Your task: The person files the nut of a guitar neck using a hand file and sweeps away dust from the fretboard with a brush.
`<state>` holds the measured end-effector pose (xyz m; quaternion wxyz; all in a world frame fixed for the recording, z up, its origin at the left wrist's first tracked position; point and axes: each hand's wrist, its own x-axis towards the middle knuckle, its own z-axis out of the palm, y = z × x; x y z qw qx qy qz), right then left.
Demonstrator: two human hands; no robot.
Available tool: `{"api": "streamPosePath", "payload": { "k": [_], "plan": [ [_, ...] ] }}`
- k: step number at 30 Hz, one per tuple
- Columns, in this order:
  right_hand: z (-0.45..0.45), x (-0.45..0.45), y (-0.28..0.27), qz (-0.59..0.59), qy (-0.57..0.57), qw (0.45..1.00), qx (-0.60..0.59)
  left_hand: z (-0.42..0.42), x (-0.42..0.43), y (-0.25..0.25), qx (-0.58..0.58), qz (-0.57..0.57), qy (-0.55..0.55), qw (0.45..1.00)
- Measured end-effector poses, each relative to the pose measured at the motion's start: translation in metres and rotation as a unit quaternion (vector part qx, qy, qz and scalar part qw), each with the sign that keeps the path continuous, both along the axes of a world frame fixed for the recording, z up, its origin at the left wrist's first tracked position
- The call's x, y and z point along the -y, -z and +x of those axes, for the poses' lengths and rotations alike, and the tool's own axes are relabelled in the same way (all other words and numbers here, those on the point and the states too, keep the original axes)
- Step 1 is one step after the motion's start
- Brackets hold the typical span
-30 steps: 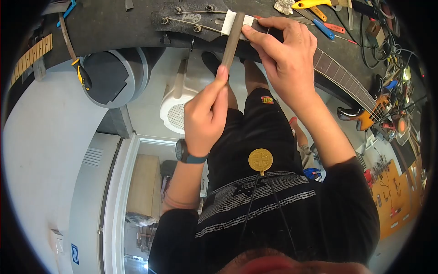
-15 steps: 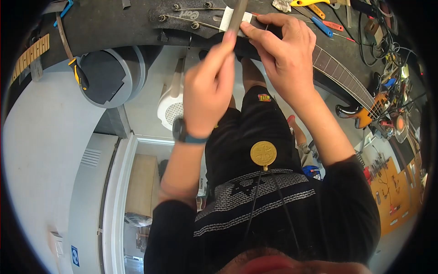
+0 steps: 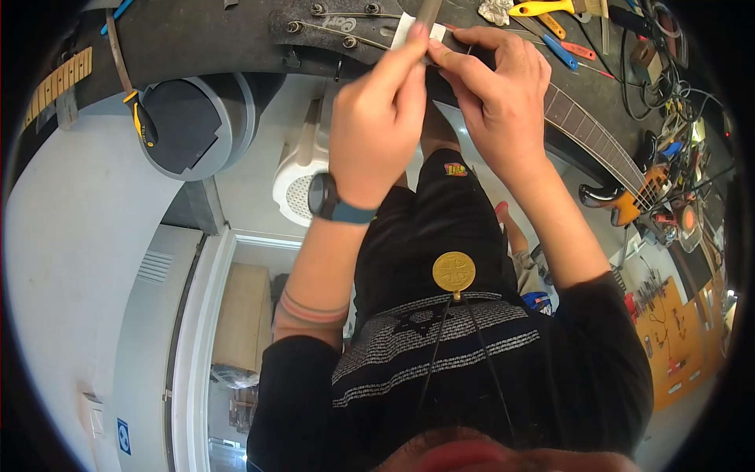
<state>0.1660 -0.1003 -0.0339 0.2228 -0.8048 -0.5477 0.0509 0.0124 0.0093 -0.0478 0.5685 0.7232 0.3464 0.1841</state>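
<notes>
My left hand [image 3: 379, 130], with a watch on its wrist, is closed around a flat grey bar that looks like a file [image 3: 429, 11]. The bar points away from me, over a small white piece of paper or tape [image 3: 402, 33] on the neck end of a bass guitar. My right hand [image 3: 501, 90] is just beside it, thumb and forefinger pinched at the paper's edge; what lies between them is hidden. The bass headstock [image 3: 314, 27], marked Cort, extends left with its tuning pegs, and the fretted neck [image 3: 586, 122] runs right beneath my right hand.
Screwdrivers, a yellow-handled tool [image 3: 543, 8] and cables [image 3: 629, 86] crowd the bench's right side. Another fretboard [image 3: 59, 82] and a yellow-black handled tool [image 3: 140, 119] are at left. Below the bench stand a round grey bin [image 3: 236, 118] and a white stool [image 3: 295, 189].
My left hand has shifted right and slightly downward along with the bar, closer to my right hand. My right hand keeps its pinch. The whole view has shifted a little.
</notes>
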Motion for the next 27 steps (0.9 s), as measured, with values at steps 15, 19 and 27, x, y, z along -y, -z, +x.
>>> {"api": "streamPosePath", "payload": {
  "k": [15,19,27],
  "plan": [
    [0.001,0.002,0.005,0.003,-0.004,1.000,-0.005,-0.062,0.032,-0.021,-0.032,0.016,-0.004,0.999],
    [0.001,0.001,0.005,0.009,-0.006,1.000,-0.001,-0.016,0.009,-0.003,0.013,0.013,-0.012,1.000],
    [0.003,0.003,0.006,0.003,-0.013,1.000,0.007,-0.084,0.043,-0.022,-0.036,-0.004,-0.004,0.999]
  ]
}}
